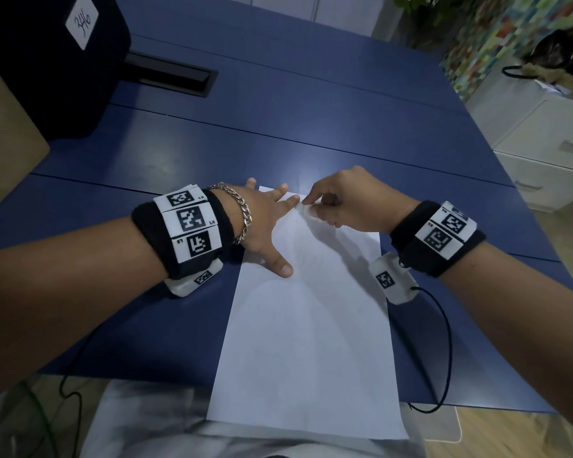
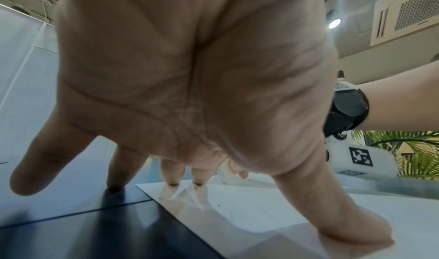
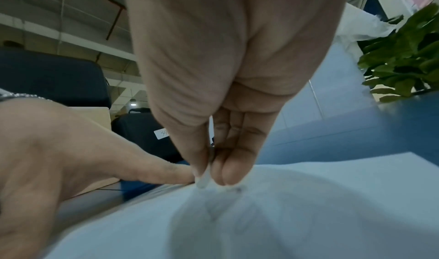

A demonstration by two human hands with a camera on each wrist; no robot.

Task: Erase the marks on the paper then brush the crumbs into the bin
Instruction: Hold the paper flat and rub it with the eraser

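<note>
Blue table (image 1: 278,127) | left hand (image 1: 262,223) flat on paper (image 1: 308,342); right hand (image 1: 354,206) pinches eraser (image 3: 203,178)

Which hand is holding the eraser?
The right hand: it pinches a small white eraser on the paper. The left hand just presses flat.

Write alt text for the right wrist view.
A right hand pinches a small white eraser between thumb and fingertips, pressing it onto a white sheet of paper. The left hand lies spread beside it, one fingertip almost at the eraser; the picture is blurred.
</note>
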